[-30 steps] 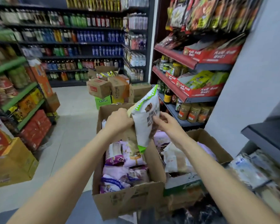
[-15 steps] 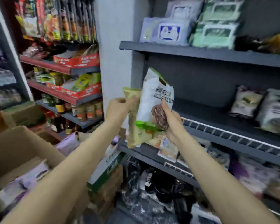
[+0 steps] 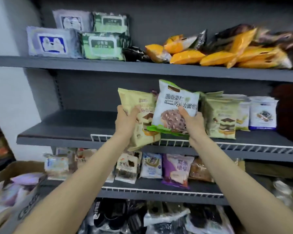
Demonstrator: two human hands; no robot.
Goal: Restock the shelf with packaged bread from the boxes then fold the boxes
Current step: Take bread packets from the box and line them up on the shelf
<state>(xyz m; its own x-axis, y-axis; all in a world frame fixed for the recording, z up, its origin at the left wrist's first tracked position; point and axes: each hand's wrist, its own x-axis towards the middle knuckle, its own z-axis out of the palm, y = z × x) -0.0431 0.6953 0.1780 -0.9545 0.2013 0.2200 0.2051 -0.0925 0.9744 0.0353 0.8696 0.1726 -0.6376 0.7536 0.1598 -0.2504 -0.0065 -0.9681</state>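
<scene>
The left hand [image 3: 125, 122] has its grip clenched round a pale green bread pack [image 3: 139, 119]; the right hand [image 3: 194, 123] grasps a white chocolate-bread pack [image 3: 174, 107] — both packs raised before the middle shelf [image 3: 61, 130], the white overlapping the green, just left of the shelved green packs [image 3: 222, 115].

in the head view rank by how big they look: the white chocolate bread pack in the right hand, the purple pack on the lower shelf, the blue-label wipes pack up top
1. Blue-label wipes pack: widest in frame.
2. White chocolate bread pack, held by the right hand: looks nearly as big, but it is nearer the camera, so this order is unsure.
3. Purple pack: smallest.
</scene>
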